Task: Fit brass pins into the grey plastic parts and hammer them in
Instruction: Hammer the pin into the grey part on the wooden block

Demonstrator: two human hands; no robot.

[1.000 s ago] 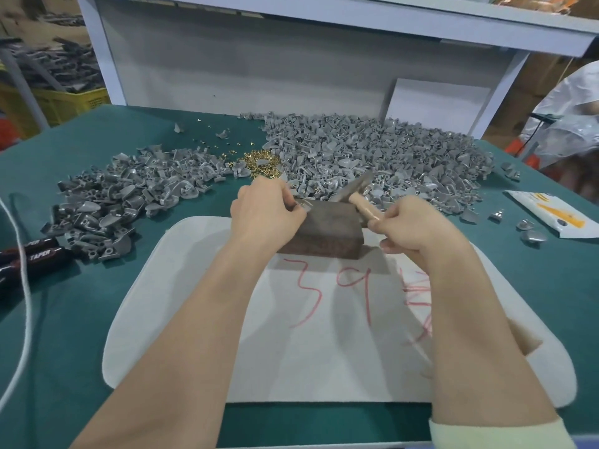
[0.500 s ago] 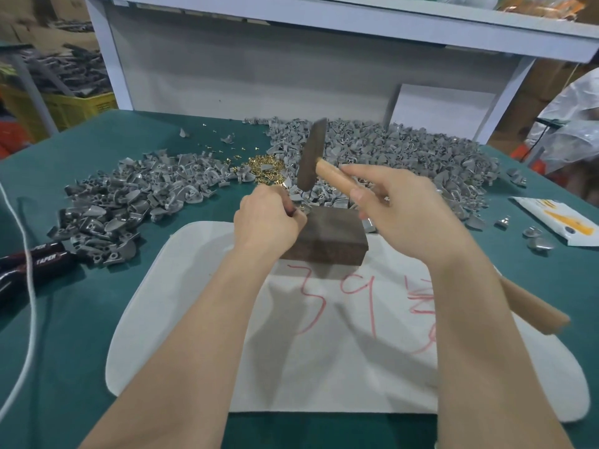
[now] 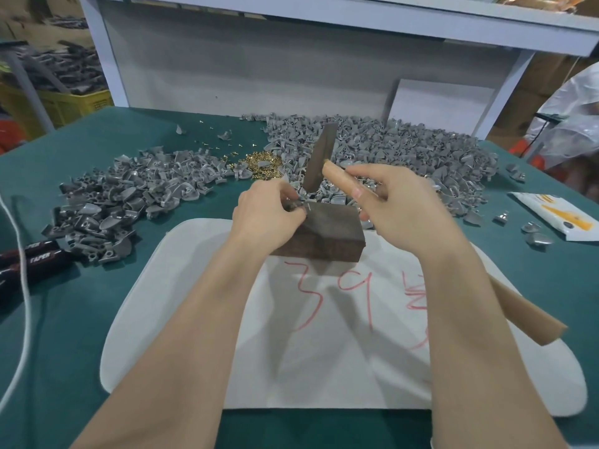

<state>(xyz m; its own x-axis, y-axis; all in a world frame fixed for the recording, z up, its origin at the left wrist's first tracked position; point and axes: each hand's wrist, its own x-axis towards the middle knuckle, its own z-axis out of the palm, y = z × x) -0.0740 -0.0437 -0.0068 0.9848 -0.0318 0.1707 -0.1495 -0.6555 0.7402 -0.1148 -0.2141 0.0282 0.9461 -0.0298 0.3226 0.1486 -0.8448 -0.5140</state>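
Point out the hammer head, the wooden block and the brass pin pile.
hammer head (image 3: pixel 319 157), head view, middle of the dark metal.
wooden block (image 3: pixel 332 220), head view, bare top face.
brass pin pile (image 3: pixel 262 164), head view, centre of the heap.

A single wide-angle view from the person's head, facing forward and down over a green table (image 3: pixel 81 319). Both forearms (image 3: pixel 181 335) enter from the bottom edge; the left hand (image 3: pixel 269 212) and right hand (image 3: pixel 405 205) sit close to the lens, mid-frame. The table's far edge and a white shelf (image 3: pixel 356 19) fill the top.
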